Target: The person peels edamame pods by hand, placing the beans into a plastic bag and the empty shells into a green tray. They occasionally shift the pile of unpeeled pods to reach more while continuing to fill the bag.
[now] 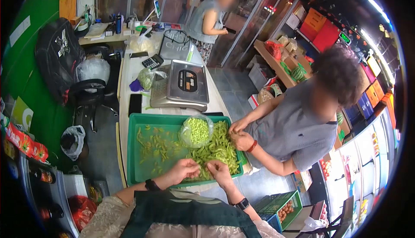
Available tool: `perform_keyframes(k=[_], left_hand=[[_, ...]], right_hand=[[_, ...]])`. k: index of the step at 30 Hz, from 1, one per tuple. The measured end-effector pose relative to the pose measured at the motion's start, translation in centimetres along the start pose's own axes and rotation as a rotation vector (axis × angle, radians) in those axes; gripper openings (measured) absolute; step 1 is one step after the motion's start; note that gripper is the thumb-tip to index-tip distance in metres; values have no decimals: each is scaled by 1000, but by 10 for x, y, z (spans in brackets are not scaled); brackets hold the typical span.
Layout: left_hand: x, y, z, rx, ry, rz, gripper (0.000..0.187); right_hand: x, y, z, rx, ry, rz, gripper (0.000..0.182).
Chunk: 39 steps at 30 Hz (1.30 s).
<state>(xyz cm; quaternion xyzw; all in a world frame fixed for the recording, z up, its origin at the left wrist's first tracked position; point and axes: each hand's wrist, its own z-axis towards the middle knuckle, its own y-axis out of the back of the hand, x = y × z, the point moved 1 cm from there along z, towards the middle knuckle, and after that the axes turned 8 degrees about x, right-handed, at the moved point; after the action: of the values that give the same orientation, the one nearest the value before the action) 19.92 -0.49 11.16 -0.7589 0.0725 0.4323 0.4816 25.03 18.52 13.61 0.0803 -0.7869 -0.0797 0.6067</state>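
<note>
My left hand is closed in a pinch over the near side of a green plastic tray. Beside it, my right hand is also pinched, at the near edge of a pile of green soybean pods. Whatever is between the fingertips of either hand is too small to make out. A clear plastic bag of shelled green beans sits in the tray, against the pile. Loose, yellowish pods or husks are scattered over the tray's left half.
Across the tray's right edge stands a person in a grey shirt, both hands together above the pods. Behind the tray are a weighing scale, a phone and a calculator. Another person stands farther back.
</note>
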Motion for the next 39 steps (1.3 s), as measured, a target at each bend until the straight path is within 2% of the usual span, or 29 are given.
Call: perform_keyframes(k=[1,3,7,8,14,16,18,21,22,23,25,27,36,39], left_hand=[[5,0,-1,-2,8,-7,13],[5,3,5,-5,-79,93,11],[-4,-6,-1,-20,-130,106,14],[-6,-8,-3,-27,-127,106,14],[-15,-16,-6,6,-98,359,18],[-18,-20,-8,-163,-415,793,20],[-25,-22,-13,-223,-472,921,20],[-30,-25,-15,-335,-648,951,19],[-30,-29,-18,-346,-678,874,20],[-37,-30,-23,-349,-623,972,19],[-48,-36,-32,-373,-665,1022,17],[-47,-30,-34,-312,-739,1005,13],[-56,-24,-30,-269,-841,1078,15],[-53,-16,-28,-224,-785,1034,16]], right_hand=[[-2,-7,-5,0,-11,1,26],[1,-20,-3,122,91,-243,25],[15,-38,-8,-6,174,-372,31],[12,-40,-6,-55,252,-421,30],[23,-41,-3,-99,328,-469,39],[28,-43,-3,-93,360,-481,39],[32,-48,-1,-45,305,-195,36],[54,-59,0,5,275,72,40],[46,-58,5,17,259,51,41],[57,-61,1,51,235,62,43],[59,-67,4,125,210,304,45],[64,-71,3,193,222,431,46],[73,-69,5,304,152,616,46],[71,-70,8,353,115,700,47]])
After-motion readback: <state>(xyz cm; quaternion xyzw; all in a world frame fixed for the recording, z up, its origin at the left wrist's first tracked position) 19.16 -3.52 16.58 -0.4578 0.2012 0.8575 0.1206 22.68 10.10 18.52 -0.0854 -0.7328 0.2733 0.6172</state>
